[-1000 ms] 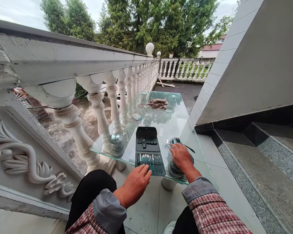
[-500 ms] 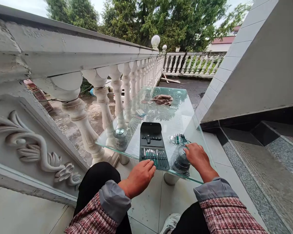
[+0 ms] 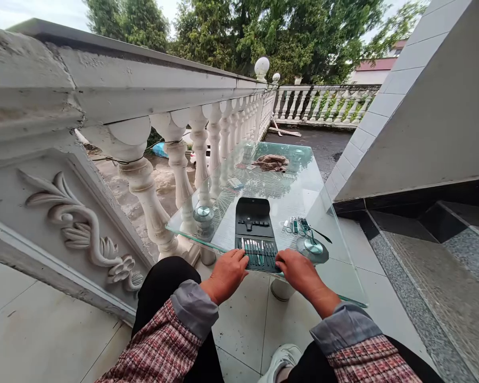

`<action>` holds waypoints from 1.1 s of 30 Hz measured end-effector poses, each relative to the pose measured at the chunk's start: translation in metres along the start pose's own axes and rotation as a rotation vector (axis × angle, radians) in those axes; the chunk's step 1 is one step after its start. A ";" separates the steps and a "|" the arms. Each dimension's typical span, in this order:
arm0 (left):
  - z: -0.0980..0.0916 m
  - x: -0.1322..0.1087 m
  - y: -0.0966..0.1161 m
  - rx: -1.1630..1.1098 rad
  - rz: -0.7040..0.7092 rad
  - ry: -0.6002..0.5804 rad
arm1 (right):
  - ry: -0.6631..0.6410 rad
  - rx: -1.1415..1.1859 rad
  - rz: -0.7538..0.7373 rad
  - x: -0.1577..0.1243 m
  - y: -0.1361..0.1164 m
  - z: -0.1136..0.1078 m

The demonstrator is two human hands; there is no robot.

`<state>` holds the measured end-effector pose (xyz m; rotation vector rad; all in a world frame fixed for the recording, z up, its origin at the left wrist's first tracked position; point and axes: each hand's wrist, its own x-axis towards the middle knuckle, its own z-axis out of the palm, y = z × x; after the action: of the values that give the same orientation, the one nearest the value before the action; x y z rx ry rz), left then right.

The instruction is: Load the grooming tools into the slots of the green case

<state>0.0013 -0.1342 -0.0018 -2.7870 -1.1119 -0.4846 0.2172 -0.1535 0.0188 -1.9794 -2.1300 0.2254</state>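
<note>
A black fold-out tool case [image 3: 254, 230] lies open on the near part of a glass table [image 3: 287, 191], a row of slim green-handled tools in its lower half. My left hand [image 3: 226, 275] rests at the case's near left corner, fingers bent on its edge. My right hand [image 3: 299, 271] rests at the near right corner, fingers curled over the edge. Right of the case lie several loose small tools [image 3: 300, 225], among them scissors. Both hands touch the case at the table's front edge.
A white balustrade [image 3: 175, 159] runs along the table's left side. A brown cloth [image 3: 270, 163] lies at the far end of the glass and a small card [image 3: 235, 183] at mid left. Dark stone steps [image 3: 423, 255] rise on the right. Round metal leg caps [image 3: 203, 213] show through the glass.
My right hand has left the loose tools at the right and come to the case's near right corner. My left hand has shifted onto the near left corner. The view has drifted left.
</note>
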 end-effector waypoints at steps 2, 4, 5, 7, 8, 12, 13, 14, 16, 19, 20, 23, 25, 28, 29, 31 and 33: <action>0.000 -0.001 -0.001 -0.004 -0.006 0.008 | 0.000 0.001 0.001 -0.005 -0.004 0.005; 0.000 -0.001 -0.001 -0.010 -0.004 0.012 | 0.008 0.006 0.009 -0.008 -0.005 0.008; 0.000 -0.001 -0.001 -0.013 -0.003 0.014 | 0.013 0.008 0.012 -0.009 -0.005 0.009; 0.000 0.000 -0.001 -0.020 -0.004 0.017 | 0.019 0.011 0.013 -0.010 -0.005 0.011; 0.000 0.001 0.000 -0.023 -0.005 0.018 | 0.019 0.010 0.013 -0.010 -0.006 0.012; 0.000 0.004 -0.001 -0.036 -0.006 0.020 | 0.012 0.008 0.041 -0.010 -0.009 0.013; 0.000 0.005 -0.001 -0.039 -0.007 0.022 | 0.008 0.009 0.050 -0.009 -0.010 0.013; 0.000 0.006 -0.001 -0.040 -0.008 0.025 | 0.006 0.011 0.059 -0.010 -0.010 0.013; -0.001 0.007 -0.001 -0.041 -0.010 0.033 | 0.011 0.017 0.069 -0.011 -0.012 0.014; -0.002 0.008 0.003 -0.045 0.010 0.051 | 0.053 0.039 0.080 -0.015 -0.015 0.017; -0.002 0.008 0.005 -0.062 0.031 0.069 | 0.072 0.054 0.080 -0.017 -0.017 0.018; 0.001 0.006 0.014 -0.164 0.072 0.142 | 0.125 0.114 0.069 -0.023 -0.022 0.023; 0.004 0.004 0.019 -0.217 0.053 0.155 | 0.150 0.161 0.060 -0.026 -0.025 0.027; 0.007 0.003 0.024 -0.218 0.034 0.124 | 0.186 0.252 0.057 -0.030 -0.028 0.032; 0.008 0.004 0.024 -0.216 0.027 0.118 | 0.198 0.285 0.061 -0.031 -0.029 0.034; 0.008 0.005 0.023 -0.221 -0.001 0.117 | 0.220 0.345 0.069 -0.032 -0.031 0.038; 0.008 0.006 0.021 -0.226 -0.029 0.119 | 0.237 0.396 0.077 -0.033 -0.033 0.041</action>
<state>0.0219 -0.1443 -0.0071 -2.8862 -1.1374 -0.8156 0.1771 -0.1872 -0.0138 -1.7595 -1.7106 0.3723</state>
